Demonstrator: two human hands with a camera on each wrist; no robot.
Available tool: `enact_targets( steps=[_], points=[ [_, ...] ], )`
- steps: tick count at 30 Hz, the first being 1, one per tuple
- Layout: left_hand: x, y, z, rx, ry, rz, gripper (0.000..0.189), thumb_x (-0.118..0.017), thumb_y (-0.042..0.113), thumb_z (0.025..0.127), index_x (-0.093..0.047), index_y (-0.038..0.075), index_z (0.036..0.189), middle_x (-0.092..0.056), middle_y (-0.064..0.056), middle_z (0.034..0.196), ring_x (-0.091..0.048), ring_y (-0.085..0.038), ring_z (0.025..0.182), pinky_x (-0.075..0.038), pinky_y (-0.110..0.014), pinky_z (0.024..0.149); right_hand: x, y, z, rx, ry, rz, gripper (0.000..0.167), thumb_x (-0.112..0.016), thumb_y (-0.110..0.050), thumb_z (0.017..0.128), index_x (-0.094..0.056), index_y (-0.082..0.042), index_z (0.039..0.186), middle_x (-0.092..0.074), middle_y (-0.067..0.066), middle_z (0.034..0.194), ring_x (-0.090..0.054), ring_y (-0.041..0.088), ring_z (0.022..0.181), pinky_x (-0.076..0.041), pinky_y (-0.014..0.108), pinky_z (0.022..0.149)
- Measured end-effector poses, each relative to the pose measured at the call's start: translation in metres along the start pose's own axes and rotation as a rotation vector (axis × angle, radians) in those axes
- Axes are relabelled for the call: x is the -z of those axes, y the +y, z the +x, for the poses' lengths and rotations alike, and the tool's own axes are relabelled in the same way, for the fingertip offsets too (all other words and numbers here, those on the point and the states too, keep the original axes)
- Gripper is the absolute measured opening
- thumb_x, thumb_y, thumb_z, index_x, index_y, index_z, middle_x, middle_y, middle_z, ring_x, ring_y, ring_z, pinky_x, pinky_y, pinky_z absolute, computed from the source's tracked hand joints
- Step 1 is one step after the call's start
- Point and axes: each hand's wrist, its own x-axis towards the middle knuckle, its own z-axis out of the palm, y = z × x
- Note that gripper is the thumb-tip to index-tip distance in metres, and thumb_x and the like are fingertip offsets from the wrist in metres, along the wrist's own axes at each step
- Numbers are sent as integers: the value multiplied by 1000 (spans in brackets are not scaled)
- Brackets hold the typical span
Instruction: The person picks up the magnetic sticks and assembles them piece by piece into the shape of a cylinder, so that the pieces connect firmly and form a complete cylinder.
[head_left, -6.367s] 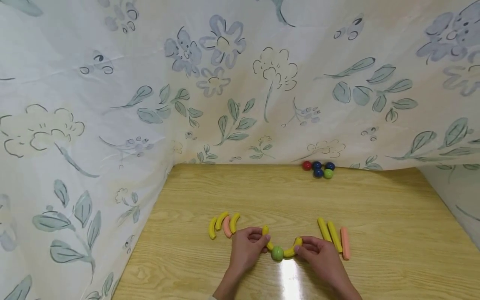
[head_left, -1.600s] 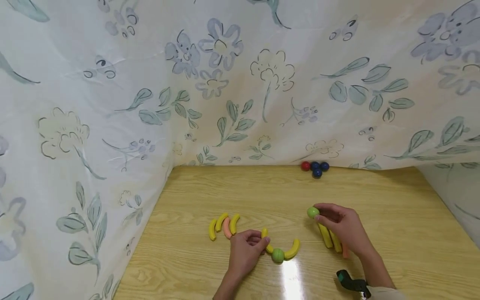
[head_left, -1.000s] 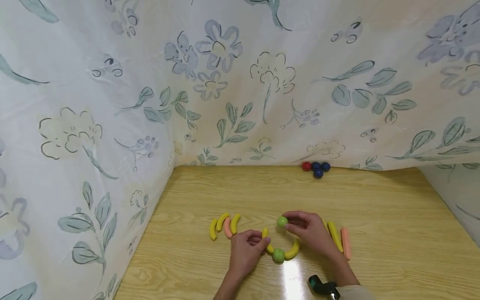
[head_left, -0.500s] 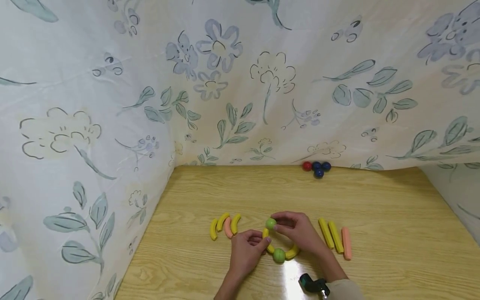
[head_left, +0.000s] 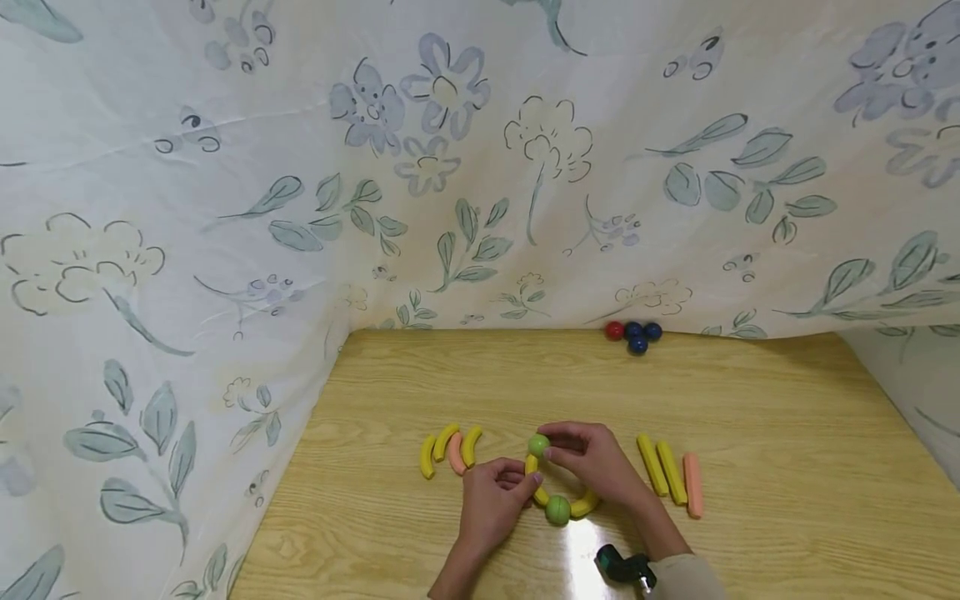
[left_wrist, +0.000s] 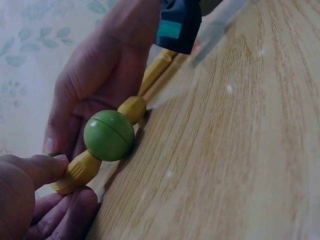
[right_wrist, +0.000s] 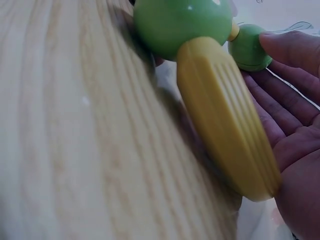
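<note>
A yellow curved stick is pinched between thumb and fingers of my left hand. Its near end meets a green ball with a groove, seen large in the left wrist view. From the ball's other side runs a second yellow curved stick, partly behind my right hand in the head view. That hand pinches another green ball at the far end of the left stick; they appear to touch. In the right wrist view the thumb presses on this held ball.
Several curved sticks, yellow and one pink, lie left of the hands. On the right are two yellow straight sticks and a pink straight stick. A red ball and several blue balls sit by the floral cloth.
My right hand let go of the right curved stick, took a green ball from the back cluster and brought it left to the left stick's far end. My left hand stayed in place.
</note>
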Motion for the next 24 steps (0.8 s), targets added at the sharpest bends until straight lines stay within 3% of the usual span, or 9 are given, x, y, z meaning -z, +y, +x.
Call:
enact_targets(
  steps=[14, 24],
  points=[
    [0, 1, 1, 16, -2, -7, 23, -91, 21, 91, -81, 3, 102, -81, -1, 83, -77, -11, 72, -63, -24, 63, 1, 2, 1, 10, -1, -6, 36, -78, -19, 103, -74, -8, 137, -77, 13, 134, -76, 20, 120, -60, 23, 98],
    [2, 7, 0, 53, 3, -6, 23, -90, 20, 92, -82, 2, 103, -81, -2, 83, -77, -15, 68, -63, -26, 62, 6, -1, 0, 9, 10, -26, 39, -80, -18, 102, -73, -2, 137, -78, 14, 132, -77, 26, 120, -60, 21, 96]
  ],
)
